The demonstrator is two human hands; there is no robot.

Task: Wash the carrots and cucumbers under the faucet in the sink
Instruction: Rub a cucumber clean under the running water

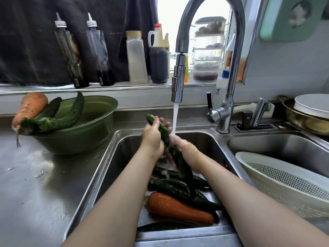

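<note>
Dark green bumpy cucumber (164,130) slants above the stainless steel sink (119,154), just left of the water stream (175,118) from the curved chrome faucet (178,81). Left hand (152,138) curls its fingers round the upper part. Right hand (187,152) wraps the lower part, wet and blurred. Beneath lie more cucumbers (176,187) and an orange carrot (178,208). Far left, a green plastic bowl (85,134) holds another carrot (30,107).

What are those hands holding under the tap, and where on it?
One cucumber: the left hand grips near its upper end, the right hand around its middle.
</note>
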